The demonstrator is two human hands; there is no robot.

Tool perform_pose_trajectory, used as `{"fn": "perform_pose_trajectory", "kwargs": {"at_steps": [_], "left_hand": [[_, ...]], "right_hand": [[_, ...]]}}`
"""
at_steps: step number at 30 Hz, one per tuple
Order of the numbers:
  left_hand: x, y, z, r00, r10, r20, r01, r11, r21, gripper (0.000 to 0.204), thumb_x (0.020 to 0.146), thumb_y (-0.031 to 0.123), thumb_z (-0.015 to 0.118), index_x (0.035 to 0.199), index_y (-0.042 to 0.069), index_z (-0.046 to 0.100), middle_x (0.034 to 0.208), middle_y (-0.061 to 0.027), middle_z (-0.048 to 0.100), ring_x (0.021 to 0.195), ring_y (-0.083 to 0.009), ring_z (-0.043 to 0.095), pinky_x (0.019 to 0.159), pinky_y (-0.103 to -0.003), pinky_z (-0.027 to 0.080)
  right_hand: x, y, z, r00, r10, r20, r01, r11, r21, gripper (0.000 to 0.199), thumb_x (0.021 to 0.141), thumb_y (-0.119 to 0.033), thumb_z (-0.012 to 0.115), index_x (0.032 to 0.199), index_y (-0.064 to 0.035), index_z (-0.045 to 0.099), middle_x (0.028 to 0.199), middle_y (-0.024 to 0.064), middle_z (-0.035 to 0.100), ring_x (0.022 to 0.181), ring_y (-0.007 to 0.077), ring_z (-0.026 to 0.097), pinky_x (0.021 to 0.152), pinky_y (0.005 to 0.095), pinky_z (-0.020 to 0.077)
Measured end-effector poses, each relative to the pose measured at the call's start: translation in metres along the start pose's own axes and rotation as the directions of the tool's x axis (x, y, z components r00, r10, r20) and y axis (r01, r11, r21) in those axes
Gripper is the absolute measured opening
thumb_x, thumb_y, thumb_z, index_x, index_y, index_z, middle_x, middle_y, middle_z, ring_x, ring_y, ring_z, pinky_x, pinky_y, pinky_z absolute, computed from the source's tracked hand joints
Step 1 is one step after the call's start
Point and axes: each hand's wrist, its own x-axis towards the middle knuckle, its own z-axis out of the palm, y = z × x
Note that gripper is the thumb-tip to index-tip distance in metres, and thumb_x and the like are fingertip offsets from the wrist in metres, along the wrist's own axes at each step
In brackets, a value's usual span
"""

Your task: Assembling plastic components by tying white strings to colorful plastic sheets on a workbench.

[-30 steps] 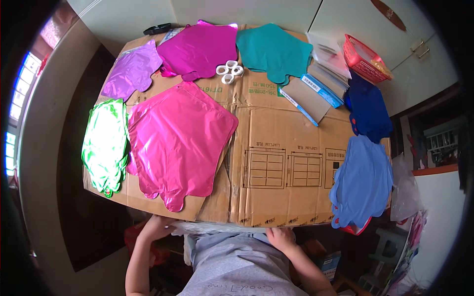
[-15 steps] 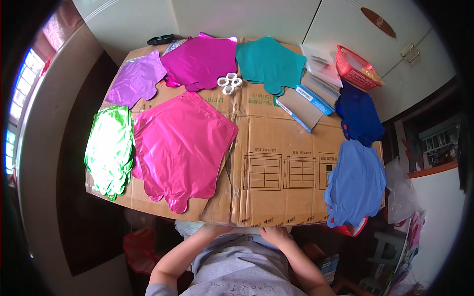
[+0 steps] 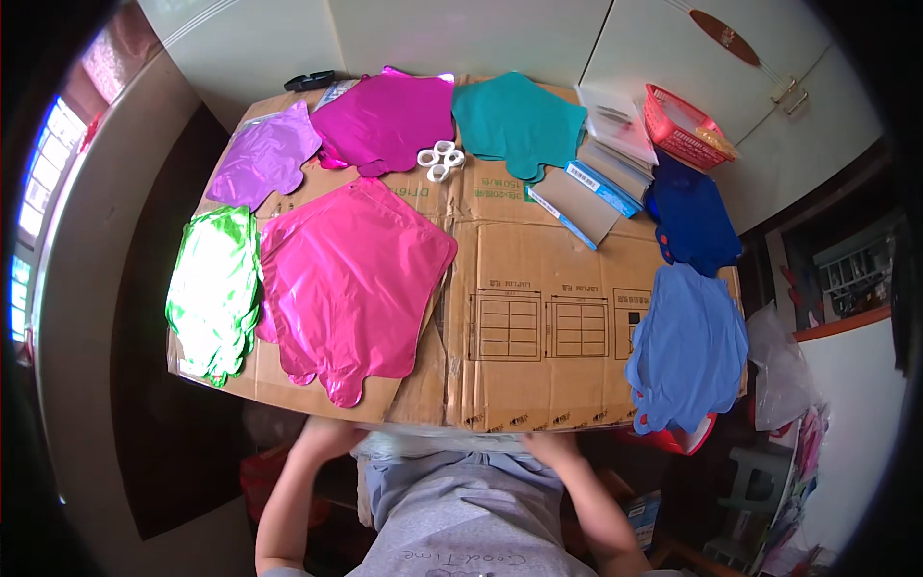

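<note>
At the near edge of the cardboard-covered table, my left hand [image 3: 330,438] reaches under the rim beside a pale, translucent plastic sheet or bag [image 3: 423,442] across my lap. My right hand [image 3: 548,446] is at the sheet's other end. The fingers of both hands are hidden, so whether they grip the sheet does not show. Nearest on the tabletop lies a stack of flat pink foil balloons [image 3: 356,288], tabs toward me. Left of it is a shiny green foil stack [image 3: 213,293]; light blue foils [image 3: 687,346] lie at the right edge.
Lilac [image 3: 264,154], magenta [image 3: 389,120], teal [image 3: 519,125] and dark blue [image 3: 697,216] foil stacks line the far side and right. White ribbon rolls [image 3: 440,161], an opened blue-edged box [image 3: 586,202] and a red basket [image 3: 681,125] stand among them. Cabinets [image 3: 461,38] rise behind.
My left hand has moved left along the table's near edge, and my right hand slightly right. More of the pale sheet shows between them. The view has shifted slightly.
</note>
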Motion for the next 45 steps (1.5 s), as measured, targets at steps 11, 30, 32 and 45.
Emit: {"fn": "perform_pose_trajectory", "kwargs": {"at_steps": [11, 30, 32, 45], "left_hand": [[-0.063, -0.043, -0.052, 0.941, -0.337, 0.019, 0.336, 0.928, -0.162, 0.032, 0.056, 0.007, 0.068, 0.088, 0.003, 0.064, 0.072, -0.0172, 0.062, 0.068, -0.0339, 0.062, 0.062, -0.037, 0.049], [-0.126, -0.05, -0.126, 0.898, -0.373, -0.234, 0.156, 0.766, -0.624, 0.004, 0.068, -0.003, 0.055, 0.07, 0.0, 0.053, 0.063, 0.0014, 0.051, 0.057, -0.0042, 0.048, 0.051, -0.021, 0.039], [-0.104, -0.033, -0.15, 0.837, -0.438, -0.328, 0.114, 0.726, -0.678, 0.005, 0.07, -0.001, 0.048, 0.074, 0.002, 0.049, 0.063, 0.0026, 0.048, 0.055, -0.0032, 0.046, 0.046, -0.019, 0.036], [-0.092, -0.049, -0.242, 0.696, -0.393, -0.601, 0.127, 0.891, -0.436, 0.022, 0.066, -0.013, 0.041, 0.074, 0.008, 0.042, 0.064, 0.006, 0.035, 0.055, -0.0018, 0.033, 0.045, -0.018, 0.025]], "right_hand": [[-0.065, 0.066, -0.105, 0.968, 0.218, 0.125, -0.231, 0.969, 0.093, 0.041, 0.064, -0.029, 0.073, 0.096, -0.0057, 0.064, 0.09, 0.0145, 0.065, 0.086, 0.0328, 0.061, 0.075, 0.0402, 0.0483], [-0.096, 0.042, -0.215, 0.999, 0.017, 0.051, -0.041, 0.851, 0.524, 0.022, 0.057, -0.002, 0.073, 0.076, -0.0029, 0.063, 0.068, 0.0074, 0.063, 0.06, 0.0173, 0.062, 0.056, 0.0261, 0.0463], [-0.087, 0.04, -0.238, 0.999, 0.044, -0.016, -0.03, 0.874, 0.486, 0.022, 0.058, 0.0, 0.071, 0.078, -0.003, 0.063, 0.069, 0.0062, 0.063, 0.061, 0.0145, 0.061, 0.056, 0.0251, 0.0455], [-0.126, 0.082, -0.298, 0.915, 0.346, -0.206, -0.181, 0.811, 0.556, 0.019, 0.062, 0.007, 0.062, 0.08, 0.0007, 0.06, 0.073, 0.0033, 0.061, 0.067, 0.0081, 0.057, 0.06, 0.0216, 0.0434]]}}
